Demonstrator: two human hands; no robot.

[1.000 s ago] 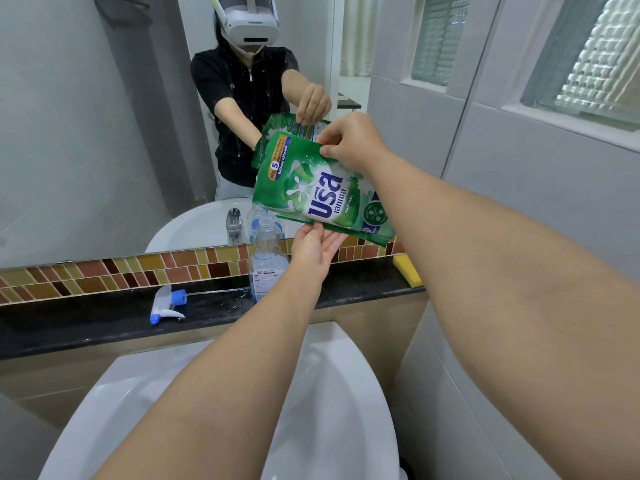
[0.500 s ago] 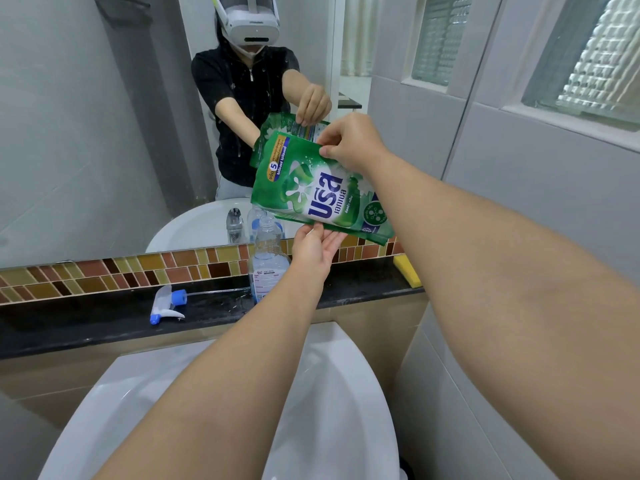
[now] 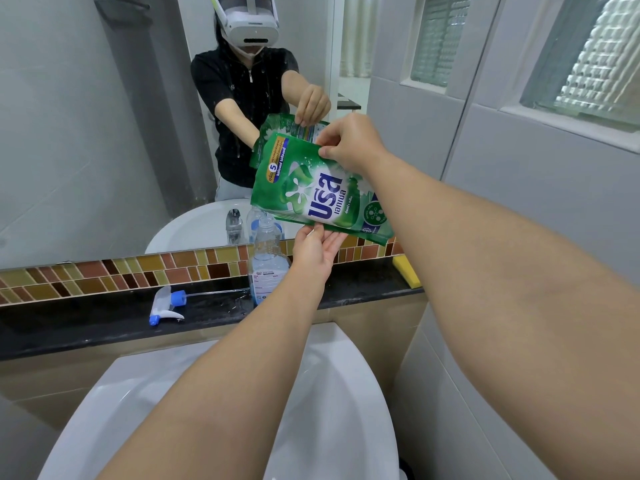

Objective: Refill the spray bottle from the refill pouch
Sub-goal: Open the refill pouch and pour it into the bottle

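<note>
Head view, only cam: spray bottle (image 3: 267,261) stands uncapped on the black ledge (image 3: 86,323) behind the sink (image 3: 332,393), its neck open. The trigger head (image 3: 166,304) is off, lying on the ledge well to the left w/ its dip tube pointing toward the bottle. So unscrewing looks done.

Refill pouch (image 3: 317,190) is held tilted in the air, lower left corner just above the bottle mouth. Right hand (image 3: 349,143) pinches the pouch's upper edge, fingers curled onto it. Left hand (image 3: 317,252) supports the pouch from underneath, fingers fairly straight, tips touching the bottom edge.

Bottle shows pale liquid in the lower part, approx half or less. Can't tell if liquid is running from the pouch right now; no stream is clear. Still left, prob: finish pouring, then screw the trigger head back on.
</note>
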